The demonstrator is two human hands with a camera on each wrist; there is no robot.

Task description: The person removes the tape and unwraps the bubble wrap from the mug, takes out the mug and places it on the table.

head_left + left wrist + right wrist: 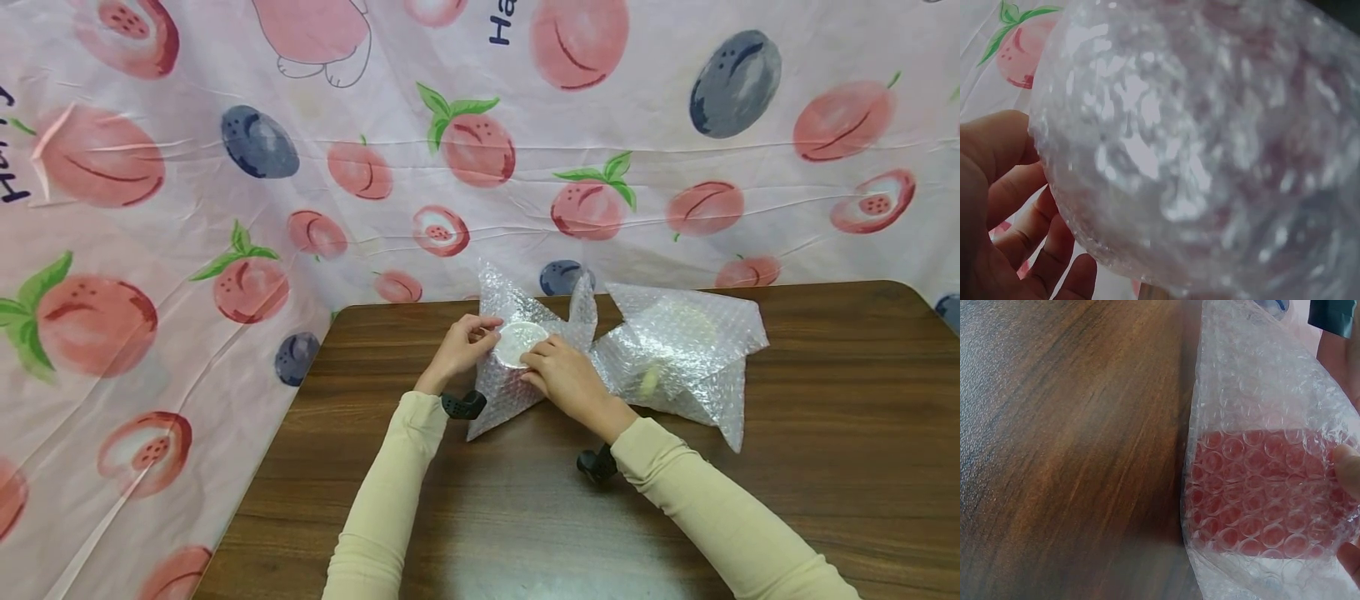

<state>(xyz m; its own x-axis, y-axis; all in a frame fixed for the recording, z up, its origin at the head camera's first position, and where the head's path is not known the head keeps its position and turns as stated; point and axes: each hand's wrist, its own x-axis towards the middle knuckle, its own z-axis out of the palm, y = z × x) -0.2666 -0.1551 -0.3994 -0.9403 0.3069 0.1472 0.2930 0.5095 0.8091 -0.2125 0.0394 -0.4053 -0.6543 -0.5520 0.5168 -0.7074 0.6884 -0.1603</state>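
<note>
A round thing with a pale flat top (520, 343) stands between my hands in the head view. Bubble wrap (510, 388) lies about it, and a red side (1260, 494) shows through the film in the right wrist view. On its left, my left hand (467, 348) holds the wrap at its edge with bent fingers; glare hides what lies beneath the plastic in the left wrist view. My right hand (567, 379) grips the opposite side with curled fingers. Whether the top is a lid or a base I cannot tell.
A second bubble-wrapped bundle (686, 354) with something pale yellow inside lies to the right, close beside the first. Both lie near the back edge of the brown wooden table (525, 508). A fruit-printed cloth (480, 200) hangs behind and along the left side.
</note>
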